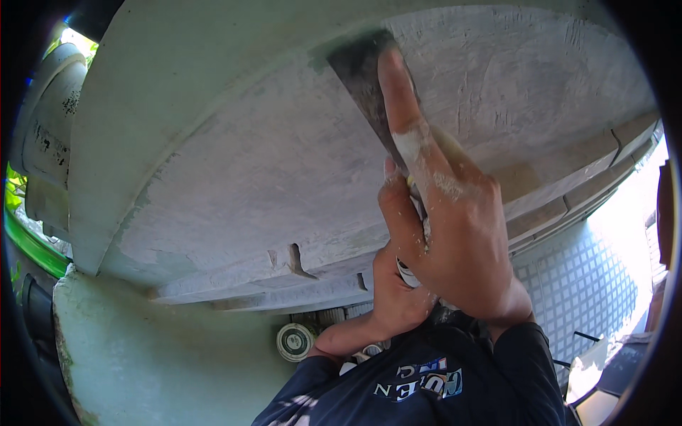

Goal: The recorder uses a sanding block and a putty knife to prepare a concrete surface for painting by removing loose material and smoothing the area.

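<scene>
My right hand (pixel 462 220) grips a putty knife (pixel 359 71), its index finger stretched flat along the dark, wide blade. The blade's edge meets the pale plastered surface (pixel 263 156), close to where this borders the green painted band. White dust clings to my fingers and knuckles. Just below, my left hand (pixel 398 298) is curled and partly hidden behind the right one. A small white and dark piece (pixel 407 273) shows between the hands; what it belongs to is hidden.
Stepped ledges (pixel 568 167) run along the right, and notches (pixel 300 263) cut the plaster's lower edge. A green wall (pixel 192 355) stands at lower left. A round white tub (pixel 294 342) sits low beside my left forearm. At the far right are a tiled surface (pixel 582 277) and a chair (pixel 593 366).
</scene>
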Motion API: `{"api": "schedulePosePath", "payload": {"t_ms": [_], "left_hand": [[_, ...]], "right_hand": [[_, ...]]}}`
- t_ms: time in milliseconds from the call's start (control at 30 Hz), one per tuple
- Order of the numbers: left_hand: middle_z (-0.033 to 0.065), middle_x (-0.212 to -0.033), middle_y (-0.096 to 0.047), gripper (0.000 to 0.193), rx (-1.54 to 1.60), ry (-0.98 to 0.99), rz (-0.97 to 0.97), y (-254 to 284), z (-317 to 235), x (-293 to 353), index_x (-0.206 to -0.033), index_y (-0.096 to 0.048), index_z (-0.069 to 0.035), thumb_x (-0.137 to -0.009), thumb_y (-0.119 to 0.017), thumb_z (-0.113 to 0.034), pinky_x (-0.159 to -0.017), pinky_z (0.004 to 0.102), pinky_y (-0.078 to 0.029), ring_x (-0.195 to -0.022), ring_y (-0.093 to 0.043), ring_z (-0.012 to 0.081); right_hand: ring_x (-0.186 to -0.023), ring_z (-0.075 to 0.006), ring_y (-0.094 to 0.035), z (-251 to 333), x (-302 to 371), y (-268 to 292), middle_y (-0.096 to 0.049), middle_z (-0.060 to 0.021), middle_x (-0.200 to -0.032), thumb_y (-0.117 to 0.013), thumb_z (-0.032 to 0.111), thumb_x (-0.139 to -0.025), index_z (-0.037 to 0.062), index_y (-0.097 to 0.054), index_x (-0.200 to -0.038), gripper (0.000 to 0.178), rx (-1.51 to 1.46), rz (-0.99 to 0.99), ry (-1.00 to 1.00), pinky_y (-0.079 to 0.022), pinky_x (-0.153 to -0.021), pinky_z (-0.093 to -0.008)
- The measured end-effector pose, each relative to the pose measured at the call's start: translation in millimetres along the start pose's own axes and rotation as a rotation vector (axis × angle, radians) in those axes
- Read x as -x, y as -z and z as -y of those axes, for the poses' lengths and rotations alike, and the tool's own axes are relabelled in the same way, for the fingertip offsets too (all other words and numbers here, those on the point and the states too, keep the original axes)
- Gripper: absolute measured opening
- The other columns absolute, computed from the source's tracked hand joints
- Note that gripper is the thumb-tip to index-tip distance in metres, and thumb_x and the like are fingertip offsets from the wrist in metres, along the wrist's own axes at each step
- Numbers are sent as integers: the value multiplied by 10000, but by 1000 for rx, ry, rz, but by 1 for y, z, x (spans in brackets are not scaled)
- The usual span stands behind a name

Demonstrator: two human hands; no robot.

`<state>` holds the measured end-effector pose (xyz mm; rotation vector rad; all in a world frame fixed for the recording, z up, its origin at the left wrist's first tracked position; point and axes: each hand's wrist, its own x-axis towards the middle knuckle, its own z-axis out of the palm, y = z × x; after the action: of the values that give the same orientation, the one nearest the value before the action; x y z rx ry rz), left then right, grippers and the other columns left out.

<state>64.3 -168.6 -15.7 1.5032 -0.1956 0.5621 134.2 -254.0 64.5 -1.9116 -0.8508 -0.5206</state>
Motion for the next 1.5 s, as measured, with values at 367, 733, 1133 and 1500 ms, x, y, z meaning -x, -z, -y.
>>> {"api": "schedulePosePath", "payload": {"t_ms": [367, 733, 1133, 1500], "left_hand": [[69, -971, -677, 337, -5, -30, 86, 3, -3, -9, -1125, -587, 22, -835, -724, -78, -789, 283, -484, -898, -594, 106], [57, -946, -675, 327, -45, 71, 128, 7, -7, 1, -1121, -593, 23, -835, -713, -81, -788, 284, -483, -887, -595, 105], [61, -969, -677, 332, -19, 63, 116, 7, -5, 3, -1138, -592, 24, -837, -701, -61, -809, 286, -481, -913, -594, 106], [57, -1011, -670, 347, 9, 113, 40, 2, -5, 5, -1160, -581, 23, -846, -698, -66, -819, 293, -481, -933, -593, 117]], "right_hand": [[-1139, -425, -643, 3, -7, 6, -501, -203, -1474, -555, -19, -905, 126, -239, -1594, 772, 1, -30, 61, -571, -906, -453], [-1093, -446, -659, 7, -4, 12, -520, -207, -1455, -554, -16, -905, 133, -255, -1592, 764, 4, 3, 13, -573, -883, -455], [-1157, -428, -631, 6, -4, 9, -496, -171, -1489, -547, -29, -896, 167, -262, -1591, 776, -57, 24, -31, -564, -924, -464], [-1143, -434, -639, 2, 2, -1, -502, -185, -1479, -545, -37, -903, 148, -260, -1592, 769, -46, -10, -1, -557, -920, -456]]}}
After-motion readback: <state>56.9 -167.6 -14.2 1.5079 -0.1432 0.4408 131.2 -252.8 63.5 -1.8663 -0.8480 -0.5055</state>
